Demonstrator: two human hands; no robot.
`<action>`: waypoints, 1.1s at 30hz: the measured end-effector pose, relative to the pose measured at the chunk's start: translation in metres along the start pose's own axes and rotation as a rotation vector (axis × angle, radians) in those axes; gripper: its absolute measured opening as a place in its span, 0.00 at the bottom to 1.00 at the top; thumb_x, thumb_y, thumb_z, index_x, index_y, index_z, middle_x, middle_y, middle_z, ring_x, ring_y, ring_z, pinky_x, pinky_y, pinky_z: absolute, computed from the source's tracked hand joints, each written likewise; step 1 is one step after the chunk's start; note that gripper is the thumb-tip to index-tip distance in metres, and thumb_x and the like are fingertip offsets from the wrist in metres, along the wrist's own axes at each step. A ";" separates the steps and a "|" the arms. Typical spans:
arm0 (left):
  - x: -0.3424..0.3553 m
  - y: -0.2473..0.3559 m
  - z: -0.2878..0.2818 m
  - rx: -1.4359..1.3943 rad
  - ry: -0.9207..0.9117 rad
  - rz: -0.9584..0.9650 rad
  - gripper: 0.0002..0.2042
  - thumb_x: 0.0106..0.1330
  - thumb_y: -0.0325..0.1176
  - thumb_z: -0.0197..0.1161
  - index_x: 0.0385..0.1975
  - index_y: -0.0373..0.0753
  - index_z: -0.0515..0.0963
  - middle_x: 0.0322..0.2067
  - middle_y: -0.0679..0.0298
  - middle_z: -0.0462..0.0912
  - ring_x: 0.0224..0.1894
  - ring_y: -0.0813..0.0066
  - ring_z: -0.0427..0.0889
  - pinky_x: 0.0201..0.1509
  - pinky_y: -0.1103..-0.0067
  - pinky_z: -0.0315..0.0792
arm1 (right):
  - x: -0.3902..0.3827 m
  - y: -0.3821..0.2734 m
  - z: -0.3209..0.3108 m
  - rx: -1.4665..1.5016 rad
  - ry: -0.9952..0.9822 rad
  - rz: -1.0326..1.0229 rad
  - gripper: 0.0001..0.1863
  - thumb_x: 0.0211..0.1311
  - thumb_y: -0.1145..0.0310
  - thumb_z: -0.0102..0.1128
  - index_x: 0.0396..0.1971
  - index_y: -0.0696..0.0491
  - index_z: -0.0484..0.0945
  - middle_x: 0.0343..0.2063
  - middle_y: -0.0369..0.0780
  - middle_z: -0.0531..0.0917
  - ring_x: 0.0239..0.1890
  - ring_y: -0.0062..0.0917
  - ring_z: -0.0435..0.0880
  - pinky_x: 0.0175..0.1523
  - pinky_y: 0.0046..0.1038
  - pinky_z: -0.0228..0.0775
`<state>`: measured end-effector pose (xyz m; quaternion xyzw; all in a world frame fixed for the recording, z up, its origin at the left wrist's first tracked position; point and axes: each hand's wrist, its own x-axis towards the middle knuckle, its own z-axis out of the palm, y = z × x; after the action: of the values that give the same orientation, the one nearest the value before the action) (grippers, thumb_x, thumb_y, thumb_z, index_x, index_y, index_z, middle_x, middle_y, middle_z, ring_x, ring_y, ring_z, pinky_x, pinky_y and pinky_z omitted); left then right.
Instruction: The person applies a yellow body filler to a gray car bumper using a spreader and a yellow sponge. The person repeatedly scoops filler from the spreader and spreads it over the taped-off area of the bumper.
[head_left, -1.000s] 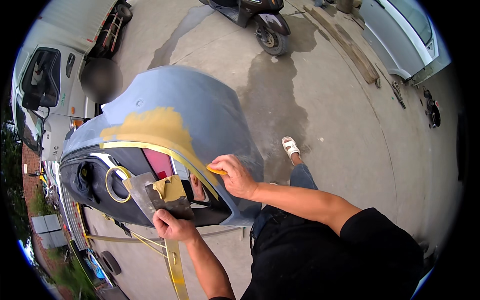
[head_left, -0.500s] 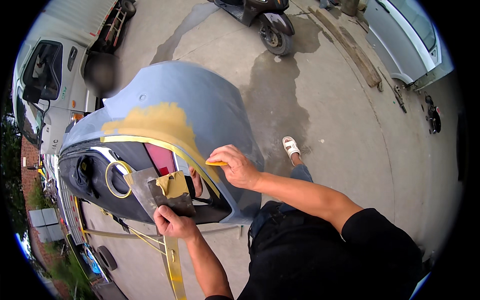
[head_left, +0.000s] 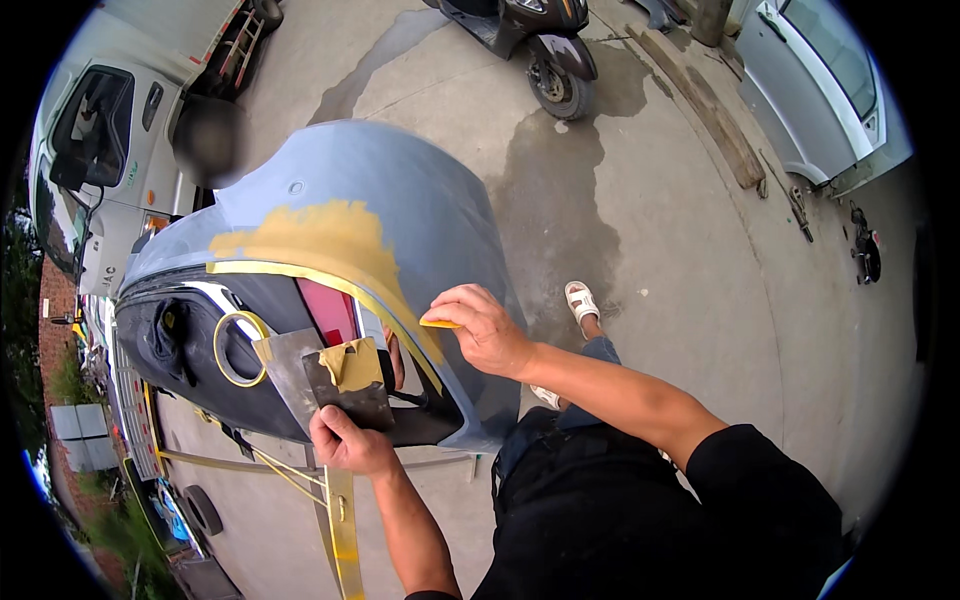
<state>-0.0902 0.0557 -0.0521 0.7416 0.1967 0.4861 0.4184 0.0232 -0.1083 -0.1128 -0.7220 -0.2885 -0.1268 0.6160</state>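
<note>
A grey-blue car bumper (head_left: 430,190) stands before me with a patch of yellow putty (head_left: 325,235) on its upper surface. Yellow masking tape (head_left: 265,268) follows the edge beside its dark opening. My left hand (head_left: 350,443) grips two overlapping flat metal plates: a grey one (head_left: 290,370) and a darker one (head_left: 365,407) carrying a lump of yellow putty (head_left: 348,366). In my right hand (head_left: 490,335), closed and raised over the bumper's near edge, is a small yellow putty spreader (head_left: 440,323), its tip by the putty strip. How the left fingers sit under the plates is hidden.
A roll of tape (head_left: 222,370) and a dark cloth (head_left: 165,340) lie on the bumper's black part. A yellow-marked stand bar (head_left: 345,525) comes out below. Beyond are a white truck (head_left: 130,200), a motor scooter (head_left: 560,60), a timber beam (head_left: 720,120) and a silver car door (head_left: 800,90).
The view has shifted slightly. Both hands keep nearly the same pose, holding the plates and the spreader; the putty patch looks the same.
</note>
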 end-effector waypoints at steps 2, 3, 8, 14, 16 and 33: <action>0.000 0.001 0.000 -0.012 -0.005 -0.009 0.13 0.69 0.37 0.56 0.27 0.32 0.74 0.25 0.68 0.73 0.29 0.82 0.67 0.34 0.83 0.63 | 0.000 -0.003 0.004 -0.068 -0.012 -0.050 0.18 0.45 0.86 0.51 0.36 0.51 0.77 0.38 0.37 0.76 0.45 0.34 0.74 0.51 0.34 0.64; 0.000 0.002 0.000 -0.019 -0.011 -0.011 0.13 0.69 0.37 0.56 0.27 0.33 0.74 0.25 0.68 0.73 0.29 0.82 0.67 0.34 0.83 0.63 | -0.007 -0.006 0.008 -0.095 -0.004 -0.054 0.18 0.45 0.86 0.52 0.36 0.51 0.77 0.38 0.37 0.75 0.45 0.34 0.74 0.51 0.34 0.64; 0.000 -0.002 0.000 -0.036 -0.028 -0.008 0.13 0.68 0.37 0.56 0.28 0.32 0.74 0.26 0.68 0.73 0.29 0.82 0.67 0.34 0.83 0.63 | -0.051 -0.010 0.015 -0.152 -0.031 -0.060 0.18 0.45 0.84 0.55 0.36 0.50 0.79 0.38 0.37 0.74 0.46 0.34 0.73 0.53 0.34 0.63; 0.001 -0.002 -0.003 -0.012 -0.031 0.002 0.13 0.68 0.37 0.57 0.28 0.32 0.75 0.26 0.68 0.74 0.29 0.82 0.68 0.34 0.83 0.63 | -0.049 -0.003 0.005 -0.072 -0.098 0.002 0.16 0.48 0.84 0.53 0.36 0.51 0.78 0.37 0.38 0.75 0.44 0.34 0.74 0.51 0.33 0.64; 0.000 0.000 -0.002 -0.013 -0.023 -0.006 0.13 0.68 0.37 0.57 0.28 0.32 0.75 0.26 0.68 0.74 0.29 0.82 0.68 0.34 0.83 0.63 | -0.024 -0.002 -0.002 -0.060 -0.067 -0.004 0.16 0.47 0.85 0.52 0.35 0.52 0.78 0.37 0.39 0.75 0.44 0.34 0.74 0.51 0.33 0.64; 0.000 -0.001 0.001 -0.037 -0.010 -0.002 0.13 0.68 0.37 0.57 0.28 0.32 0.75 0.25 0.69 0.73 0.28 0.82 0.66 0.33 0.83 0.63 | -0.026 -0.006 -0.003 -0.159 -0.007 -0.038 0.19 0.44 0.86 0.52 0.37 0.51 0.77 0.36 0.38 0.75 0.43 0.34 0.75 0.50 0.33 0.65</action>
<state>-0.0895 0.0560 -0.0527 0.7359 0.1860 0.4857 0.4336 -0.0005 -0.1175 -0.1212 -0.7635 -0.2933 -0.1587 0.5530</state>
